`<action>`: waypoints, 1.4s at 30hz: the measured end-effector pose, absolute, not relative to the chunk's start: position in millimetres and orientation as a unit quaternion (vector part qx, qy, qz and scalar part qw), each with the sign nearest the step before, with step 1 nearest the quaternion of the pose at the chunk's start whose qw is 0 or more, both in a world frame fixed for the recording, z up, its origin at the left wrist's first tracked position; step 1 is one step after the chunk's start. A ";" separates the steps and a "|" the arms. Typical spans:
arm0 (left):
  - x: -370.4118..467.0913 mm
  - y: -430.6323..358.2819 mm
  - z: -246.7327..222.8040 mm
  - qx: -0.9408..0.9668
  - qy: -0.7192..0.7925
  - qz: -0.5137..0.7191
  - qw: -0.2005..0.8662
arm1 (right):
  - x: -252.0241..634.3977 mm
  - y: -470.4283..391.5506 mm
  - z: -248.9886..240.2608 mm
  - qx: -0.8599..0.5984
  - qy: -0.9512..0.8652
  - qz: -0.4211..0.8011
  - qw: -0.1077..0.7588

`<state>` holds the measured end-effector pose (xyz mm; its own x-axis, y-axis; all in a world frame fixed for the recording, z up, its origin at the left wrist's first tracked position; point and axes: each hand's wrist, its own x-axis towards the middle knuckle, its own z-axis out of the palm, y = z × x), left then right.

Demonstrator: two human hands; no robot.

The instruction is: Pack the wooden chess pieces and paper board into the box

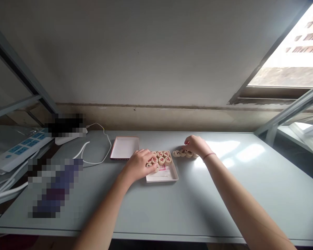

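An open white box (162,178) holds several round wooden pieces (161,160) with red characters, packed toward its back. My left hand (141,163) rests over the box's left side, its fingers spread on the pieces there. To the right of the box, more round pieces (176,153) lie in an overlapping row on the table. My right hand (195,144) is at that row with its fingers bent together; what its fingertips hold, if anything, is hidden.
A white lid with a red edge (125,147) lies behind my left hand. White cables (96,162) and a power strip (26,147) are on the left of the grey table (146,211). Metal frame bars slant up at both sides, and a wall stands behind.
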<state>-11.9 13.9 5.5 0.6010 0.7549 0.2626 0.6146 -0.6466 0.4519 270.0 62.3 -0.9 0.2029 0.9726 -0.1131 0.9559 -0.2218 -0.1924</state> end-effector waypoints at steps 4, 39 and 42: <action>-11.2 15.5 3.1 0.882 0.386 0.234 0.137 | 268.2 58.6 11.1 -0.785 -0.603 0.113 0.088; 15.0 -1.2 -13.2 0.931 0.296 0.203 0.066 | 208.0 -22.3 16.4 -0.548 -0.563 0.462 0.411; 13.8 -0.6 -13.5 0.928 0.304 0.205 0.067 | 209.7 -24.8 17.1 -0.538 -0.624 0.422 0.379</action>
<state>13.8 -0.6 -13.5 0.7311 0.5916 0.3399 0.5370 -0.8063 0.2482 209.7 -24.8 17.1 -0.1333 0.9909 0.0193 0.3514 0.0654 -0.9340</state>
